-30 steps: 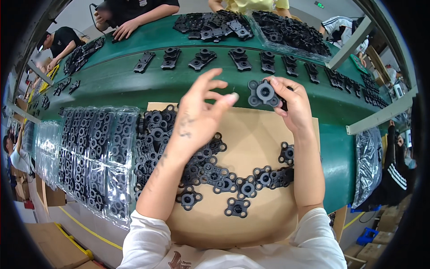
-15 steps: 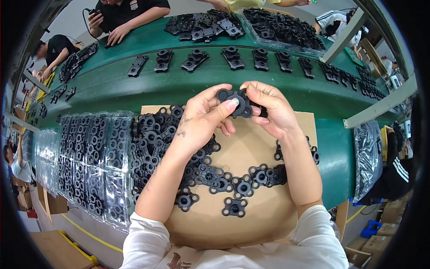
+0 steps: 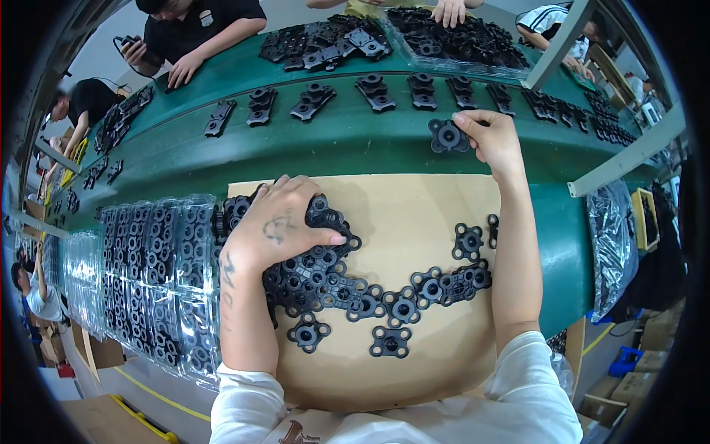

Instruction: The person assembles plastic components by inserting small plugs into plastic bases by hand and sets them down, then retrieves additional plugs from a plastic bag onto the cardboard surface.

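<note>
My right hand [image 3: 494, 140] is raised over the green belt, pinching a black plastic part with round lobes [image 3: 449, 138] by its right edge. The part's face shows a round centre. My left hand [image 3: 277, 226] rests on the pile of similar black parts [image 3: 310, 277] at the left of the cardboard sheet [image 3: 399, 214]. Its thumb and fingers are bent round a black part [image 3: 324, 212], partly hidden by the hand. From the pile, a chain of black parts [image 3: 403, 305] runs rightward across the cardboard. A single part [image 3: 390, 342] sits just below it.
Clear plastic trays of black parts [image 3: 155, 274] stand at the left. Paired black parts [image 3: 376, 92] lie in a row along the green belt [image 3: 296, 152]. Across it are a heaped tray [image 3: 458, 44] and co-workers' hands [image 3: 449, 11]. A metal post [image 3: 629, 148] stands at right.
My hands have parted. The right has carried its part up and right over the belt; the left has let go of it and come down onto the pile. A co-worker's hand now reaches into the far tray.
</note>
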The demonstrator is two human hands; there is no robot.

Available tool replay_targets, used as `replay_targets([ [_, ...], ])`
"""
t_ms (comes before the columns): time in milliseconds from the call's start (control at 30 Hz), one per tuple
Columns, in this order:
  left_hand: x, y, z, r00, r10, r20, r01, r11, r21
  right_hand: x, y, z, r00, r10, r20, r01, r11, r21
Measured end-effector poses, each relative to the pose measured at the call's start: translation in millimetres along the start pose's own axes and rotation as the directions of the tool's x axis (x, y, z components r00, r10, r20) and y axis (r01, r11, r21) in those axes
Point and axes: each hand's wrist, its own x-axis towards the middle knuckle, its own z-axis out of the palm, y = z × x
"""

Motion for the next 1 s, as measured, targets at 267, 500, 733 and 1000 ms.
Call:
replay_targets([
  [267, -11.2, 20.2, -2.6, 0.974, -0.01, -0.225, -0.003, 0.998, -0.057, 7.9, -7.4, -9.5, 0.935, -0.008, -0.354, 0.179, 0.872, 0.455],
  [500, -10.9, 46.3, 6.4, 0.989, -0.073, -0.132, 0.096, 0.978, 0.185, 22.5, 13.6, -27.5, 0.986, 0.1, -0.134, 0.093, 0.336, 0.937],
  [733, -8.1, 40.5, 10.9, 0.998, -0.063, -0.016, 0.065, 0.987, 0.144, -23.8, -8.3, 33.2, 0.939, -0.109, 0.325, -0.112, 0.799, 0.591],
  [1000, -5.4, 40.2, 6.8, 0.999, 0.005, -0.052, -0.001, 0.997, 0.075, -55.8, -28.3, 58.0, 0.854, -0.05, 0.518, -0.355, 0.672, 0.65],
])
